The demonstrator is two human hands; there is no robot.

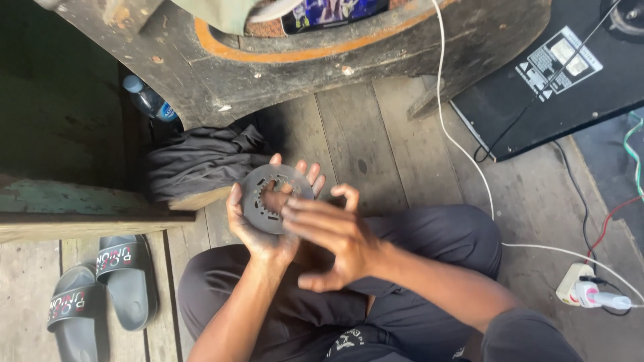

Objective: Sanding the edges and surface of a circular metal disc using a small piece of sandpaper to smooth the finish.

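Dark-trousered knees (402, 234) sat crossed on the plank floor (376, 134), and just above them the left hand (258, 224) cupped a grey toothed metal disc (272, 194) from behind, fingers curled round its rim, while the right hand (332, 238) lay half open with its fingertips (290, 213) pressed on the disc's face near the central hole. It looked stiff, thin, fairly light and probably greasy, best gripped by the outer edge; grey sandals (100, 288) and a folded dark cloth (201, 164) lay nearby.
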